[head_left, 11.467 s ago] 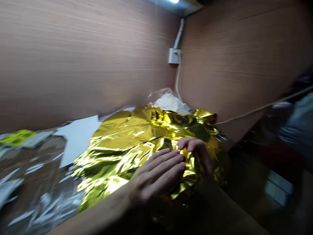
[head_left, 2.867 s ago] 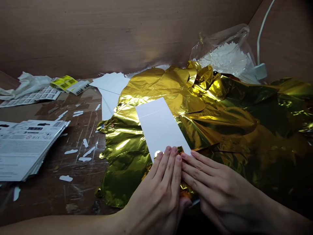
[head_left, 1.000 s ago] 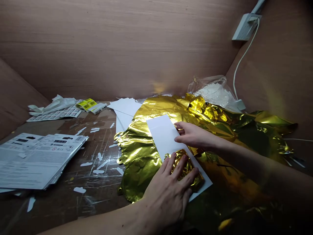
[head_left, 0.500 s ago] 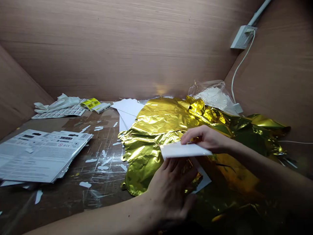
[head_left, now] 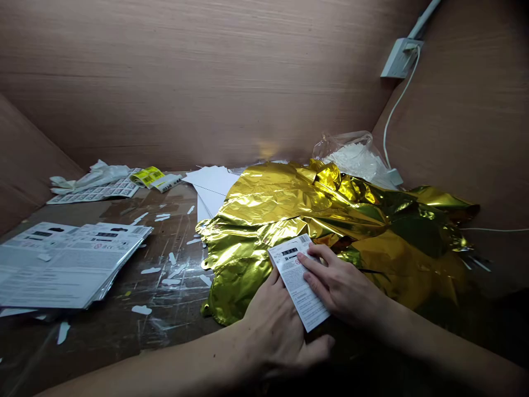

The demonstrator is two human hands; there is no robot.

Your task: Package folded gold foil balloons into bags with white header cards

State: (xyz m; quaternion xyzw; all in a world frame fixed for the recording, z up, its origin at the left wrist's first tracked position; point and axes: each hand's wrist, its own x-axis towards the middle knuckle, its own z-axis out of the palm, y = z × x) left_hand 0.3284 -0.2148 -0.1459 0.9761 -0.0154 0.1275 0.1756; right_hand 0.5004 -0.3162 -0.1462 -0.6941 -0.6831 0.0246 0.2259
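Note:
A white printed card (head_left: 301, 286), narrow and with small text and a barcode, lies tilted over gold foil (head_left: 285, 193) at the centre right. My right hand (head_left: 336, 281) rests on the card's right side, its fingers spread across the printed face. On the card's left is my left hand (head_left: 279, 325), with its fingertips hidden under the card's edge and its thumb stretched out to the right. Whether those hidden fingers grip anything does not show. The crumpled foil spreads behind and to the right of both hands.
Printed cards in clear sleeves (head_left: 61, 270) are stacked at the left. White scraps (head_left: 141, 310) litter the table (head_left: 165, 325). Behind are blank white sheets (head_left: 212, 184), a yellow label (head_left: 147, 176) and a clear bag of white pieces (head_left: 357, 160). A cable (head_left: 390, 118) hangs at the right.
My right hand has come down, and the card, earlier seen edge-on above my left hand, now lies flatter with its printed face visible. The view has shifted slightly.

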